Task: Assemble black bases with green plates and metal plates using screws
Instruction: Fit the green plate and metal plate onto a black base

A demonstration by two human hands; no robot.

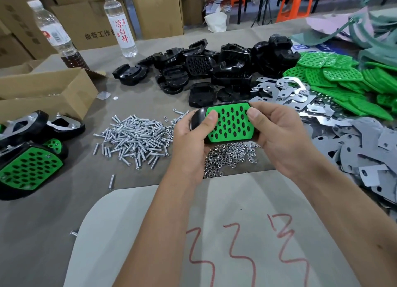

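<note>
Two hands are engaged with a single workpiece, held in the air above the counter (53, 222): a black base (198, 118) with a green plate (231, 123) laid into its upper face. The left hand (190, 140) is curled round the base's left end, its thumb pressed flat on the plate's left edge; the right hand (277, 136) is wrapped round the right end, its thumb bearing on the plate's upper right corner. The step in hand is judged to be the seating of the green plate into the base, with no screw yet seen in it and no metal plate visibly attached.

Just below the workpiece a heap of nuts (227, 157) is spread, and to its left a pile of screws (133, 136). Loose metal plates (285, 91) lie just beyond the hands, with spare black bases (214, 69) behind and green plates (343, 80) to the right. Finished assemblies (30, 168) are gathered at the left edge.

Next, one hand would probably have to be freed so that a metal plate or a screw can be picked up, while the plate is kept flush by the other; the holes would need to be lined up first.
</note>
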